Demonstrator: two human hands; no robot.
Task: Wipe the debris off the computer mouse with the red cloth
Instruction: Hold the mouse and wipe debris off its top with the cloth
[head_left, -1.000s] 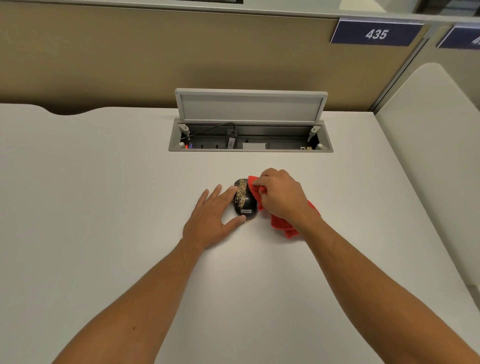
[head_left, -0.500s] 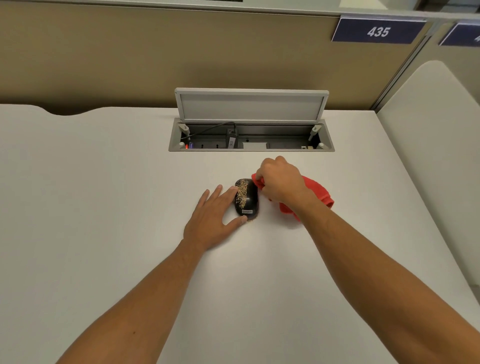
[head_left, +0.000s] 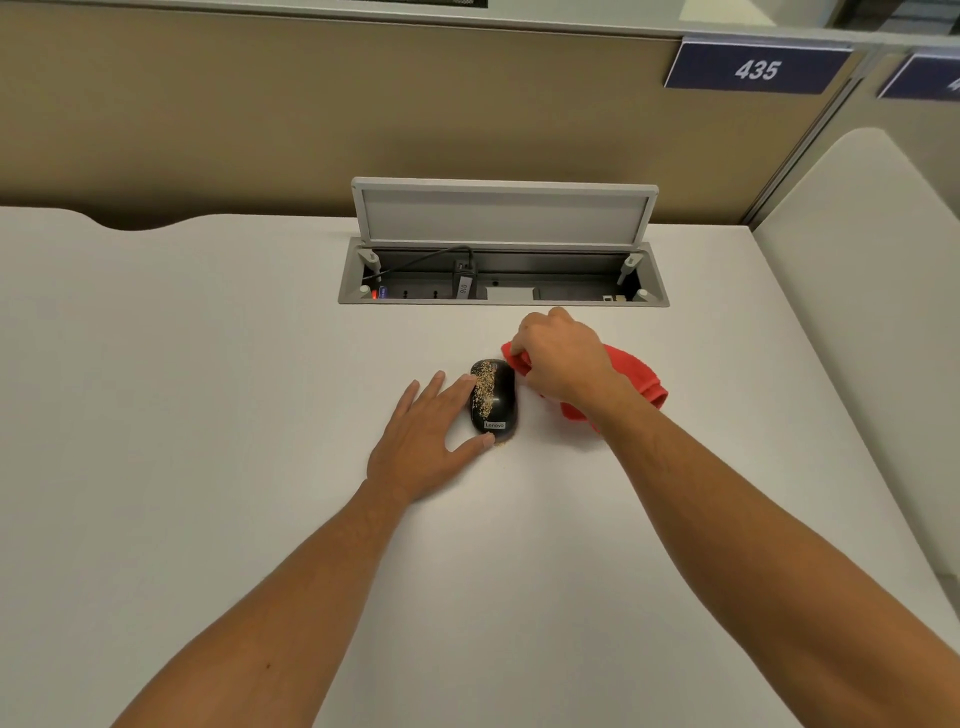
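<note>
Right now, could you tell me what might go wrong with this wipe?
1. Grains on the black mouse could scatter over the white desk; some already lie at its near edge.
2. Swept forward by the red cloth, they might fall into the open cable box.

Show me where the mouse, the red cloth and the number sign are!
mouse (head_left: 493, 397), head view, middle of its black top.
red cloth (head_left: 631, 371), head view, fold behind the wrist.
number sign (head_left: 757, 69), head view, on the digits 435.
</note>
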